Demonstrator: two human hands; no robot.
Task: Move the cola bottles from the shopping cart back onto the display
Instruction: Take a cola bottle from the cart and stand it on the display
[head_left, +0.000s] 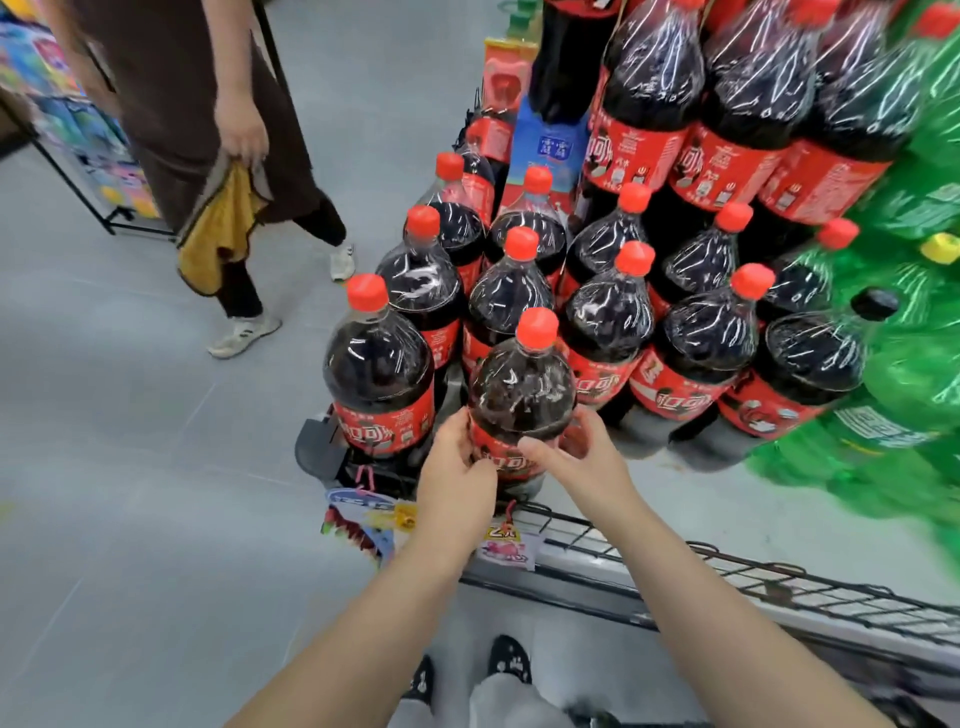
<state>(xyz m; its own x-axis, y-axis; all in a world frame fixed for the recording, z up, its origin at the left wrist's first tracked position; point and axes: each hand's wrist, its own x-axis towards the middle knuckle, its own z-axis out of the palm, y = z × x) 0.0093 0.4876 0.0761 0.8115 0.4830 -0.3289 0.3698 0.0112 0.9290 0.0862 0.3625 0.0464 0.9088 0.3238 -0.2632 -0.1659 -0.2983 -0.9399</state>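
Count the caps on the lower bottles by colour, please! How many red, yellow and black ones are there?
Red caps: 11
Yellow caps: 1
Black caps: 1
Total: 13
One of the red caps is on the cola bottle that the left hand and right hand hold.

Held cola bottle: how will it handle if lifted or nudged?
Likely heavy: the bottle is large, filled to the neck, and gripped by left hand and right hand. Probably slippery: glossy plastic. Tall, so a high shove may tip it.
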